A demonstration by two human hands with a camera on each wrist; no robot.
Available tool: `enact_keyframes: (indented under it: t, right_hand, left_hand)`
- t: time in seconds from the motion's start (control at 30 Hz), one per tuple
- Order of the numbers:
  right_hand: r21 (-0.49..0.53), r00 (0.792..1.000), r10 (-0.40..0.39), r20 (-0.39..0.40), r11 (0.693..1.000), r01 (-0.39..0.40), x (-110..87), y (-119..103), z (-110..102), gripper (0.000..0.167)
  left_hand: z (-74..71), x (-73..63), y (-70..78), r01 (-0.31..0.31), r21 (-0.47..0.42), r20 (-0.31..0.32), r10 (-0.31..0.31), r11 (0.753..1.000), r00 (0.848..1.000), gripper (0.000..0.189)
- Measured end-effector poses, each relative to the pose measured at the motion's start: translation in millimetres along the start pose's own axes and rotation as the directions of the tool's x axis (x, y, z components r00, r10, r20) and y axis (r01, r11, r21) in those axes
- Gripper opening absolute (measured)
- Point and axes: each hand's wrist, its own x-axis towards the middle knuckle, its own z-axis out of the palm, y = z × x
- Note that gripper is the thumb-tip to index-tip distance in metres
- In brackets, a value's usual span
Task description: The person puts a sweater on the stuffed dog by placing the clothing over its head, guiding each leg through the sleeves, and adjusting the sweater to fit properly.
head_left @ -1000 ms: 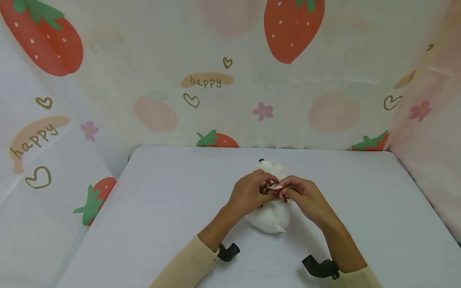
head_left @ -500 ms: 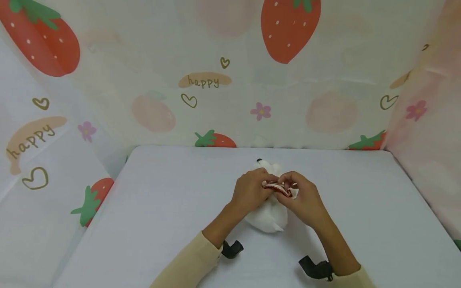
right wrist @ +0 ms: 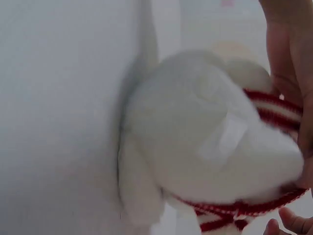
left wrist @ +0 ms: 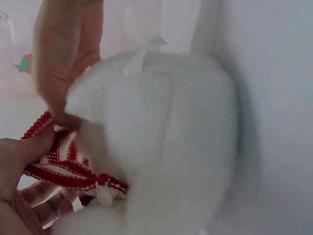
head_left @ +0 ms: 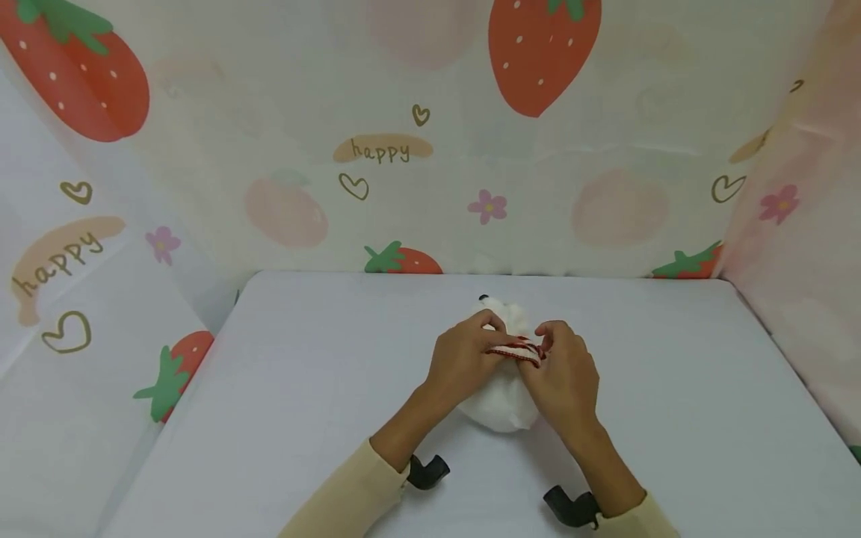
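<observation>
A white plush toy (head_left: 501, 407) with a dark nose (head_left: 483, 297) lies on the table, its head end toward the back. Around its upper body is a red and white striped knitted garment (head_left: 516, 351), also seen loosely spread in the left wrist view (left wrist: 61, 152). My left hand (head_left: 463, 357) pinches the left part of the knit between thumb and fingers. At the opposite side my right hand (head_left: 565, 377) pinches the knit's right end, index finger bent above it. White plush (right wrist: 195, 132) fills much of the right wrist view, with red-striped edges beside it. The fingers partly hide the toy's middle.
A white-covered table (head_left: 303, 359) surrounds the toy. Behind it hangs a curtain (head_left: 538, 172) printed with strawberries and hearts. Black wrist-worn devices (head_left: 429, 472) sit under both forearms, close to the tabletop.
The bunched knit is now drawn flatter between the hands. My right hand has shifted slightly left and turned more upright; my left hand stays nearly in place. The toy lies about where it was.
</observation>
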Motion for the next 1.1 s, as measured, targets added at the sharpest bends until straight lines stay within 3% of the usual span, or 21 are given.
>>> enact_keyframes:
  t: [0.13,0.37,0.6,0.9,1.1]
  right_hand:
    - [-0.03,1.0,0.02,-0.019,0.999,-0.021,0.5,3,0,0.033]
    - [-0.027,0.998,-0.063,0.001,0.998,0.063,1.1,5,-2,0.028]
    - [0.004,0.995,-0.089,0.041,0.996,0.089,2.3,4,-4,0.034]
    - [0.026,0.996,0.076,0.041,0.997,-0.077,4.1,6,-1,0.038]
    - [0.048,0.985,0.158,0.074,0.986,-0.162,5.8,11,1,0.049]
  left_hand:
    - [0.3,-2.7,-2.2,0.004,-0.007,0.014,-0.004,1.0,1.0,0.01]
    - [1.8,-3.4,-4.9,0.044,-0.087,0.02,-0.043,0.995,0.999,0.011]
    - [0.5,-2.8,-6.5,0.054,-0.127,0.006,-0.054,0.99,0.999,0.017]
    - [-0.6,-6.9,-4.0,-0.072,-0.102,0.022,0.075,0.992,0.997,0.018]
    - [-3.2,-8.7,-6.5,-0.085,-0.142,0.085,0.098,0.986,0.992,0.018]
